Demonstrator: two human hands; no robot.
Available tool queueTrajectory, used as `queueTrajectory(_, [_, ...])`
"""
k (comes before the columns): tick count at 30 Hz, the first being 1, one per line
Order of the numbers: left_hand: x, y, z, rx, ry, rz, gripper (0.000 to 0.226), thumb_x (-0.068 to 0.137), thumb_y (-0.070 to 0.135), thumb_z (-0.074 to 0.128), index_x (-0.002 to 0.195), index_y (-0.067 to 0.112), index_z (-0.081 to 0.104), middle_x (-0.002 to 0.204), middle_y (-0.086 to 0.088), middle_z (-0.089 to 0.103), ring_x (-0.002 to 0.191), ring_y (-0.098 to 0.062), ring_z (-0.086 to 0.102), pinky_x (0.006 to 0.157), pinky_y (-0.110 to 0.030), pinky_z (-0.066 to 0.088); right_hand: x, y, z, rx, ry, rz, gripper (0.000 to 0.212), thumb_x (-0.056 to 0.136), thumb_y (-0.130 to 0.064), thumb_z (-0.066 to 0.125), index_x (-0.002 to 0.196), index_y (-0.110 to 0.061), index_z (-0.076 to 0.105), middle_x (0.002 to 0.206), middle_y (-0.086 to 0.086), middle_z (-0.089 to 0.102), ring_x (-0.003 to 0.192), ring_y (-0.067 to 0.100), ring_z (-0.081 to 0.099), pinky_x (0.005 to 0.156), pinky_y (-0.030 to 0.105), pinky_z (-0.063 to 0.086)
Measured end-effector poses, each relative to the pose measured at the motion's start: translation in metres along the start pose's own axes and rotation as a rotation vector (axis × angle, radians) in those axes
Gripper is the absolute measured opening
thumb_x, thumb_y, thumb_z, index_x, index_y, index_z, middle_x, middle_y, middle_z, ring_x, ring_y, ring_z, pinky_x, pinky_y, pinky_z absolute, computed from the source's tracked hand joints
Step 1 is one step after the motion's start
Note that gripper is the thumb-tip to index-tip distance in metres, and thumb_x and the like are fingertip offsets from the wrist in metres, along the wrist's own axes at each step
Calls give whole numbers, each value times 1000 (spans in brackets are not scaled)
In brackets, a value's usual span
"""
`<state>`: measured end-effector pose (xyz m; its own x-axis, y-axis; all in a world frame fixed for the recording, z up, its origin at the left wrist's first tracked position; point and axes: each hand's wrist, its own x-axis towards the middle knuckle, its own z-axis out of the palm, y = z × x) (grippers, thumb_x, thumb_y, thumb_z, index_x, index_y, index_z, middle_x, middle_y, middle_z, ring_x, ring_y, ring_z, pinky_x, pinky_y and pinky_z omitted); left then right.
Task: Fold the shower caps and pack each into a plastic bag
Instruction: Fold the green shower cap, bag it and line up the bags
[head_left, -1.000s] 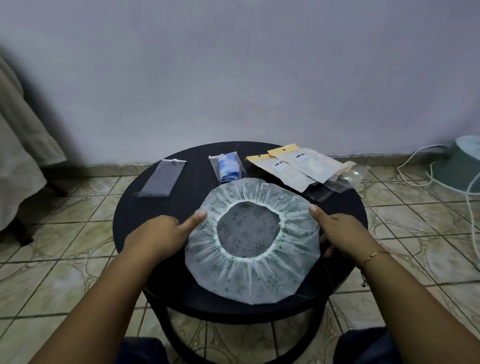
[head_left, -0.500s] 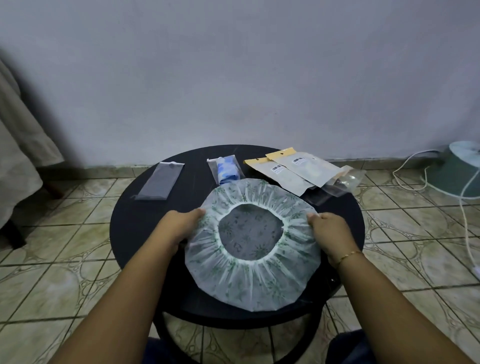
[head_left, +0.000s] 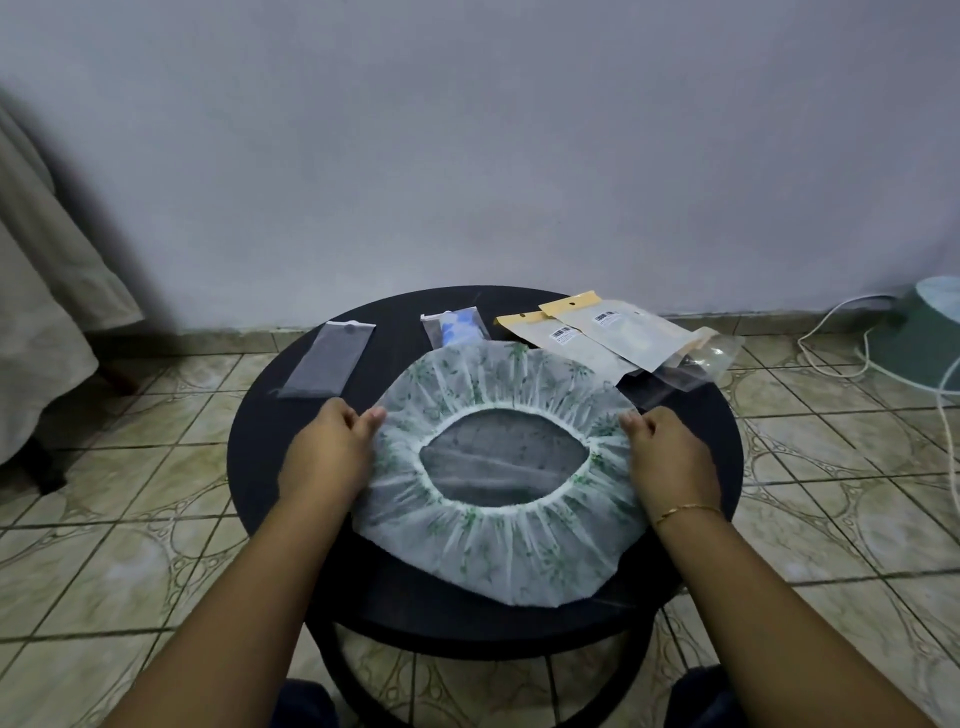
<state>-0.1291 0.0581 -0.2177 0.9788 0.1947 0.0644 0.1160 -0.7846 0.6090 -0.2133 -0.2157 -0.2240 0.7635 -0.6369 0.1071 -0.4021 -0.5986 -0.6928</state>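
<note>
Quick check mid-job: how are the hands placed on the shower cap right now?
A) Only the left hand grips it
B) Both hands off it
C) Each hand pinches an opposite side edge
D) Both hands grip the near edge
C: the left hand pinches the left edge of the shower cap and the right hand pinches its right edge.

Both forearms bare, no sleeves in frame. Left hand (head_left: 324, 457): no rings, no watch, nothing at the wrist. Right hand (head_left: 672, 457): thin gold chain bracelet (head_left: 685, 512) just behind it at the wrist. Dark blue trousers (head_left: 306, 704) below the arms, at both knees.
</note>
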Motion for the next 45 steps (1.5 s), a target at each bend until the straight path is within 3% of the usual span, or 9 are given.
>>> queueTrajectory(9, [-5,-9,-2,106,84,136,38,93,56,40,98,21,54,92,2,57,86,-24,56,67,-34,39,-4,-1,-4,-232,17,-56,50,95,-56,32,100,-12,54,92,11,60,77,28,51,64,33,39])
queueTrajectory(12, [-11,-2,-9,52,256,468,23,95,33,51,99,15,66,96,-2,64,92,-26,57,75,-37,42,-9,-13,-9,-283,224,-247,40,96,-42,41,105,-10,63,104,14,57,96,32,50,76,38,39])
queueTrajectory(15, [-28,10,1,68,75,676,20,95,24,52,103,17,69,102,-1,67,96,-24,58,80,-34,43,-22,-22,1,-238,207,-433,26,97,-21,44,106,-7,64,104,13,58,99,31,48,80,38,37])
queueTrajectory(20, [-44,8,30,331,-396,668,58,101,44,29,151,17,20,158,3,16,146,-15,9,115,-27,9,-33,-10,28,-444,-233,-337,54,101,-38,27,144,-6,27,153,11,23,143,25,15,115,37,13])
queueTrajectory(23, [-37,1,29,477,-471,607,85,85,73,9,151,23,-6,158,4,-13,145,-11,-14,116,-29,-6,-31,-5,26,-515,-412,-301,74,96,-59,16,151,-14,-3,159,5,-8,146,20,-10,116,34,-6])
queueTrajectory(27, [-35,-2,22,519,-500,580,124,49,96,-2,149,24,-16,156,3,-21,143,-12,-19,117,-33,-8,-26,1,17,-543,-467,-328,84,88,-70,15,151,-19,-10,158,2,-13,145,18,-13,117,33,-6])
queueTrajectory(32, [-49,3,15,612,-369,563,118,52,95,-6,152,31,-2,160,1,4,146,-17,5,114,-38,14,-24,3,5,-420,-360,-512,72,92,-60,30,151,-25,7,159,-3,1,146,13,-7,116,31,-7])
queueTrajectory(37, [-64,20,2,698,-122,528,95,70,86,4,141,30,31,126,0,57,108,-20,58,75,-33,44,-30,-8,-16,-392,-135,-474,51,94,-46,44,141,-24,41,152,0,30,142,18,19,114,36,14])
queueTrajectory(45, [-65,35,-15,429,158,653,31,96,46,43,111,29,63,98,3,68,90,-20,65,62,-30,43,-62,-29,-21,-585,-123,-311,39,100,-40,28,106,-23,62,111,0,64,104,24,58,85,35,36])
